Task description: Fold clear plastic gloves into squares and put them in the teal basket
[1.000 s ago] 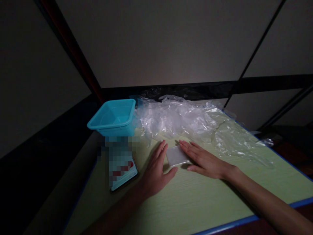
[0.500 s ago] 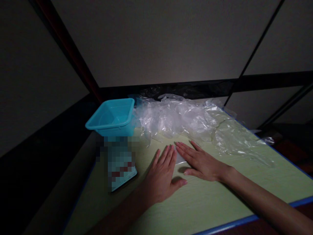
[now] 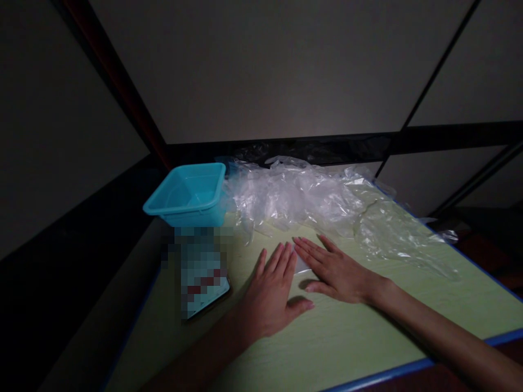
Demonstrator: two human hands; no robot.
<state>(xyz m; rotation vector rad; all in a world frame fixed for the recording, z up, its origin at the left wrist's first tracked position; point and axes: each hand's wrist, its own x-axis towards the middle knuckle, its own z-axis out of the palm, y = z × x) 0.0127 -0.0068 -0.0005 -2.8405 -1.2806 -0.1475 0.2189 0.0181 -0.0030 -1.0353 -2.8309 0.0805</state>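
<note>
1. The person presses both hands flat on the green desk (image 3: pixel 327 337), and a small folded piece of clear plastic (image 3: pixel 301 265) lies under and between them. Only a pale sliver of it shows in the gap between the two hands.
2. The left hand (image 3: pixel 272 296) lies palm down with its fingers (image 3: pixel 281 261) stretched out and released, gripping nothing. The right hand (image 3: pixel 335 269) is the same, flat and spread, with its fingertips almost touching those of the left hand.
3. The step in hand seems to be the flattening of the folded piece, to press the air out or to set the crease.
4. The next move probably calls for even pressure and a careful lift, because thin film springs open easily.
5. The direction of the piece and its long axis cannot be told, since the hands cover most of it.
6. Behind the hands lies a crumpled heap of plastic film (image 3: pixel 310 198). A turquoise basin (image 3: pixel 188 193) stands at the far left corner of the desk, and a phone (image 3: pixel 202 283) lies just left of the left hand.
</note>
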